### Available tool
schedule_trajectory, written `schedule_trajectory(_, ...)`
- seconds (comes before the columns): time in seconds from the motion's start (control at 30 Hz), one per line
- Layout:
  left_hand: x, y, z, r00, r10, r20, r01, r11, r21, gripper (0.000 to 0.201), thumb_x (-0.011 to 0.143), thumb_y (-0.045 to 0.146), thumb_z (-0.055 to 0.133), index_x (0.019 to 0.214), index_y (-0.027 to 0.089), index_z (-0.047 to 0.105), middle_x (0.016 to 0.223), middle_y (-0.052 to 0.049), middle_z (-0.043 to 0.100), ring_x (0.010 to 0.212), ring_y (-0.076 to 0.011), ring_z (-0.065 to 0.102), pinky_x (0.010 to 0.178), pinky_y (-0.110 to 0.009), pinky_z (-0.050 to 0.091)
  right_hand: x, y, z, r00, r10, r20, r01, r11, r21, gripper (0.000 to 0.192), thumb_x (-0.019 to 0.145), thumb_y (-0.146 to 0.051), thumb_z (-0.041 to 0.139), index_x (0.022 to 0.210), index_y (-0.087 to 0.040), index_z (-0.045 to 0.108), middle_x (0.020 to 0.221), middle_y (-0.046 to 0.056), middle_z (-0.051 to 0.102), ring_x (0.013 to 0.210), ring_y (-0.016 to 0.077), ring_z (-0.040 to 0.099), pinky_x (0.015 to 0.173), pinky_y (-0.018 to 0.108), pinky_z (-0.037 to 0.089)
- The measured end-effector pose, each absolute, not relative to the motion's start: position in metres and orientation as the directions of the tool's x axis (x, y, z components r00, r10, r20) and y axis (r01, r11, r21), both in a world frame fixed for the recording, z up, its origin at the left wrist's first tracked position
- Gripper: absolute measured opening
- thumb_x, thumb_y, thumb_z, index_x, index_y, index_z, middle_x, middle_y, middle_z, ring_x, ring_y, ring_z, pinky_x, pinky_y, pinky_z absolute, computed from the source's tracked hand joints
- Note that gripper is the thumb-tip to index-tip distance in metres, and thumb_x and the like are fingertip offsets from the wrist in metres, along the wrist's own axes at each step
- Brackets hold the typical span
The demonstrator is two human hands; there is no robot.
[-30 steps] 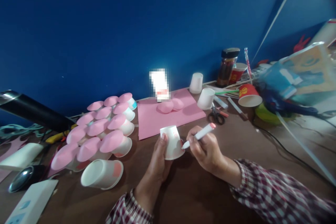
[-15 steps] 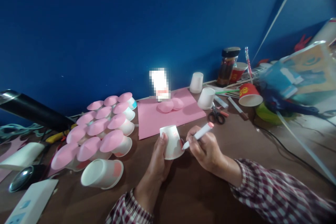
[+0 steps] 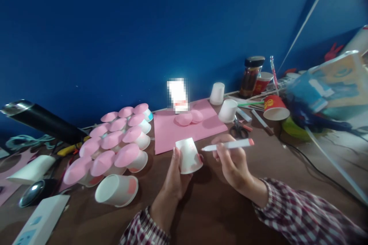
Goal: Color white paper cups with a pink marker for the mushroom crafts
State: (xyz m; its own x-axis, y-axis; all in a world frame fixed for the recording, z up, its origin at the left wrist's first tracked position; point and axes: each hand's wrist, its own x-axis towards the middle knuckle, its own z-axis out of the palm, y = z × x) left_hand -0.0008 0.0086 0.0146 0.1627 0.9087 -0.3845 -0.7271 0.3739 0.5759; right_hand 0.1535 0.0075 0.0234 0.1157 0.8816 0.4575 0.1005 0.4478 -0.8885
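My left hand [image 3: 176, 176] is closed around a white paper cup [image 3: 189, 157], held upside down with its wide rim low. Reddish marks show on the cup's right side and near its lower edge. To the right, my right hand [image 3: 231, 162] pinches a white marker [image 3: 230, 144] with a red end cap; its tip points left, just apart from the cup. Left of my hands another white cup [image 3: 116, 190] with a red patch lies on its side. Behind it stand several cups topped with pink paper cones [image 3: 126, 155].
A pink sheet [image 3: 166, 138] with pink paper pieces lies ahead, beside two upturned white cups [image 3: 228, 111]. Scissors [image 3: 239, 130], another marker [image 3: 262, 122] and a red cup [image 3: 276, 108] are at right. A power strip [image 3: 43, 218] and a black cylinder [image 3: 46, 122] are at left.
My right hand has drawn the marker's tip up and away from the cup's right side, and the marker has turned nearly level. The view has shifted slightly.
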Motion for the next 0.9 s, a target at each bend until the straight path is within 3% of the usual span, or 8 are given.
schedule_trajectory(0.13,-0.003,0.013,0.015,0.15,0.943,-0.297,-0.757,0.303,0.579,0.044,0.084,0.052,0.063,0.098,0.011,0.069,0.085,-0.01,0.074,0.08,-0.0215,0.07,0.081,-0.037,0.057,0.149,0.009,0.017,0.084,0.896,0.435,0.086,0.428,-0.899,0.018,0.1,-0.028,0.046,0.113,-0.022,0.057,0.077,0.0,0.064,0.063,0.0136,0.059,0.059,0.024,0.052)
schedule_trajectory(0.27,-0.004,0.015,0.013,0.09,0.956,-0.28,-0.77,0.245,0.59,0.034,0.084,0.044,0.065,0.098,0.014,0.069,0.093,-0.009,0.074,0.087,-0.0217,0.068,0.088,-0.038,0.053,0.146,0.01,0.016,0.015,0.881,0.473,0.211,0.46,-0.863,0.015,0.096,-0.025,0.053,0.109,-0.021,0.059,0.093,0.007,0.069,0.079,0.0191,0.067,0.073,0.029,0.056)
schedule_trajectory(0.47,-0.002,0.013,0.015,0.122,0.971,-0.205,-0.753,0.225,0.618,0.049,0.088,0.055,0.054,0.112,0.015,0.068,0.113,-0.012,0.072,0.115,-0.0286,0.061,0.101,-0.04,0.044,0.144,0.013,0.008,-0.095,0.904,0.416,0.274,0.425,-0.862,0.029,0.089,-0.023,0.061,0.117,-0.022,0.053,0.107,0.011,0.069,0.094,0.0236,0.07,0.081,0.035,0.059)
schedule_trajectory(0.77,0.003,0.013,0.011,0.107,0.991,-0.075,-0.775,0.13,0.619,0.044,0.095,0.041,0.047,0.134,0.023,0.056,0.131,-0.008,0.063,0.129,-0.0262,0.05,0.109,-0.041,0.037,0.15,0.025,-0.003,-0.009,0.93,0.366,0.31,0.351,-0.884,0.023,0.093,-0.025,0.055,0.115,-0.021,0.054,0.108,0.011,0.069,0.096,0.0232,0.069,0.083,0.034,0.058)
schedule_trajectory(0.9,0.002,0.012,0.003,0.101,0.994,-0.041,-0.741,0.103,0.664,0.045,0.095,0.035,0.049,0.139,0.026,0.05,0.138,-0.008,0.059,0.129,-0.0256,0.05,0.108,-0.041,0.038,0.152,0.027,-0.001,-0.018,0.93,0.367,0.314,0.353,-0.881,0.02,0.093,-0.023,0.053,0.111,-0.02,0.057,0.102,0.009,0.071,0.087,0.0218,0.069,0.077,0.031,0.057)
